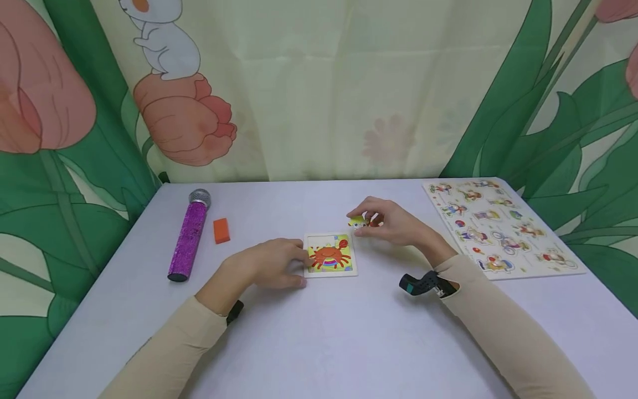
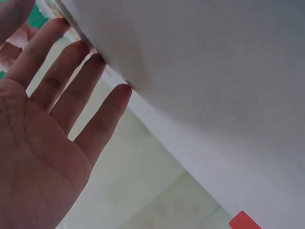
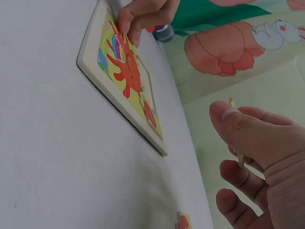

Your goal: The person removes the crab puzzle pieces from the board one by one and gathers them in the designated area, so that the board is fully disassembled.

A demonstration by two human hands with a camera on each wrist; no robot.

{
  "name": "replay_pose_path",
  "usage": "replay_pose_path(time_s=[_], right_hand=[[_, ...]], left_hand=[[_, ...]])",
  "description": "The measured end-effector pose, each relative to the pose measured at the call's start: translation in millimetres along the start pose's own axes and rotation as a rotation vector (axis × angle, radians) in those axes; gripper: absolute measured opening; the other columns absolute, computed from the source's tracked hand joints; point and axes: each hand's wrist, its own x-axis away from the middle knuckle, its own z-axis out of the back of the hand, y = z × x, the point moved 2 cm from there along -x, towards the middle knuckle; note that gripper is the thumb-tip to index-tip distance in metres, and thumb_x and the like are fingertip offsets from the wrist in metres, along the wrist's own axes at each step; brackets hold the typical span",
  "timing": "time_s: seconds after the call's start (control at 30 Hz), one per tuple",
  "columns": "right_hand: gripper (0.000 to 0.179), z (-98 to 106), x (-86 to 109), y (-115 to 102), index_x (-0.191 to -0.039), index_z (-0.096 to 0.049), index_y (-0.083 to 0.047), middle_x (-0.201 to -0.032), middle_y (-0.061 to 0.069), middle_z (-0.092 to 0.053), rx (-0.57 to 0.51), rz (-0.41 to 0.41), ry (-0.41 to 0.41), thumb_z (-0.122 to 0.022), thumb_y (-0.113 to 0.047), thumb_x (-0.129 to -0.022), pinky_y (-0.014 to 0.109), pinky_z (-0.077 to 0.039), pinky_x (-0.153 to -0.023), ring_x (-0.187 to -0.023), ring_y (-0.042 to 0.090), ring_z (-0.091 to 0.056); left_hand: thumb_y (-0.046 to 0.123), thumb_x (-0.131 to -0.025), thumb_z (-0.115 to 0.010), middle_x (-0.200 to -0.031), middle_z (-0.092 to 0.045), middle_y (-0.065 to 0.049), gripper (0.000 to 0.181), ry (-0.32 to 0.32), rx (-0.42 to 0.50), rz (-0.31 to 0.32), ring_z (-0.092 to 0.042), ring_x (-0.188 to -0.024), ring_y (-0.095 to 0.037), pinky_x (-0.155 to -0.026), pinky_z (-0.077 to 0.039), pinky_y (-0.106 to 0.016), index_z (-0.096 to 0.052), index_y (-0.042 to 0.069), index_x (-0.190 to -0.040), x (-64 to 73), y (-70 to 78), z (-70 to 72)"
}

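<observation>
Crab puzzle: on the table [image 1: 319,338], between the two hands; the crab puzzle [image 1: 330,258] lies flat, with a pale bare patch [image 3: 148,86] along its far side, seen from the right wrist
Left hand: the left hand [image 1: 279,263] touches the puzzle's left edge, fingers fairly straight and spread, gripping nothing; good steadying, best kept light and clear of the bare patch
Right hand: the right hand [image 1: 391,221] pinches a small yellow piece [image 1: 356,221] between thumb and fingers, raised just beyond the puzzle's far right corner
Yellow piece: likely meant for the bare patch; turn it to match the outline before lowering, keep it level, then press with a fingertip, as forcing it tilted could jam it
Left side: orange block [image 1: 221,230] and purple microphone [image 1: 188,238], both apart from the work
Right side: large picture board [image 1: 503,227], just past the right forearm
</observation>
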Motion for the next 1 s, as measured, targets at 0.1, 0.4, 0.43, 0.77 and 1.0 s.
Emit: replay_pose_path(time_s=[0.1,0.4,0.43,0.77,1.0], right_hand=[[0.039,8,3.8,4,-0.125,-0.073,-0.01,-0.113,-0.003,-0.069,0.021,-0.013,0.009,-0.083,-0.022,-0.089,0.032,-0.054,-0.078,-0.094,0.02,-0.058],[0.041,17,10.3,17,-0.126,-0.071,-0.01,-0.112,-0.002,-0.068,0.065,-0.029,0.024,-0.083,-0.022,-0.089,0.034,-0.052,-0.076,-0.094,0.021,-0.059],[0.041,19,11.9,19,-0.126,-0.071,-0.01,-0.112,-0.002,-0.069,0.071,-0.037,0.028,-0.084,-0.022,-0.088,0.034,-0.052,-0.077,-0.095,0.021,-0.06],[0.04,33,25.9,40,-0.123,-0.073,-0.008,-0.114,0.001,-0.072,0.098,-0.12,0.038,-0.085,-0.02,-0.087,0.029,-0.051,-0.078,-0.096,0.021,-0.059],[0.038,39,33.0,50,-0.124,-0.072,-0.009,-0.116,0.003,-0.065,0.099,-0.154,0.046,-0.081,-0.021,-0.09,0.03,-0.053,-0.081,-0.096,0.021,-0.059]], left_hand=[[0.037,-0.093,-0.076,-0.135,-0.06,0.004,0.037,0.004,-0.006,-0.005,-0.055,-0.124,-0.017,-0.112,-0.044,-0.042,-0.071,0.028,-0.128,-0.9,-0.3,0.2],[0.037,-0.092,-0.076,-0.138,-0.059,0.003,0.039,-0.001,0.014,0.01,-0.054,-0.127,-0.019,-0.114,-0.043,-0.043,-0.071,0.026,-0.13,6.9,-2.4,2.4],[0.037,-0.092,-0.076,-0.138,-0.059,0.002,0.039,0.001,0.014,0.004,-0.054,-0.126,-0.019,-0.114,-0.043,-0.043,-0.071,0.026,-0.13,6.7,-2.3,2.6],[0.036,-0.092,-0.076,-0.137,-0.059,0.003,0.038,0.0,0.017,-0.003,-0.055,-0.125,-0.019,-0.114,-0.042,-0.043,-0.071,0.027,-0.128,2.0,-0.5,2.1],[0.038,-0.092,-0.076,-0.14,-0.058,0.003,0.039,-0.012,0.004,0.013,-0.053,-0.128,-0.019,-0.115,-0.041,-0.043,-0.071,0.028,-0.129,0.1,-1.6,-0.1]])
